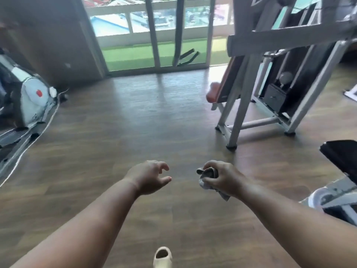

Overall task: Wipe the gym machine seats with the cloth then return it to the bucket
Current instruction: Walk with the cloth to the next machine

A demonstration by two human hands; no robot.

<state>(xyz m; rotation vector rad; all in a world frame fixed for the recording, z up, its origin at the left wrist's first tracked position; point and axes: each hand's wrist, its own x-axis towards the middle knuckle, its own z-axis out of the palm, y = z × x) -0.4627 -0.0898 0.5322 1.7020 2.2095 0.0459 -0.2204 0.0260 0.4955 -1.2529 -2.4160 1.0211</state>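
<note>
- Grey crumpled cloth point(207, 177), bunched small, lower centre-right of frame, gripped in the right hand point(222, 177); fingers curled round it, a loose corner hangs below the palm.
- Left hand point(152, 176) lower centre, holds nothing, fingers loosely curled and apart, thumb out, hovering over the brown wood-plank floor point(119, 122).
- Hands near each other, not touching.
- Orange padded seat point(212, 93) on the grey steel-frame weight machine point(270, 84), right of centre, well apart from the cloth.
- Black padded bench edge point(342, 157) at right edge, nearer the right hand.
- White-and-grey exercise machine point(29, 97) at left edge; its seat is not visible.
- Bucket not in view.
- Beige slip-on shoe point(162, 257) at bottom centre.
- Step, judged: carrying the cloth between seats, no wiping contact now.
- Doing it well: shake the cloth out flatter before contact, a tight wad covers little pad.
- Press with the palm and overlap the strokes across the whole pad, edges included.
- Free left hand could steady the frame.
- Keep the hanging corner clear of the machine frame.
</note>
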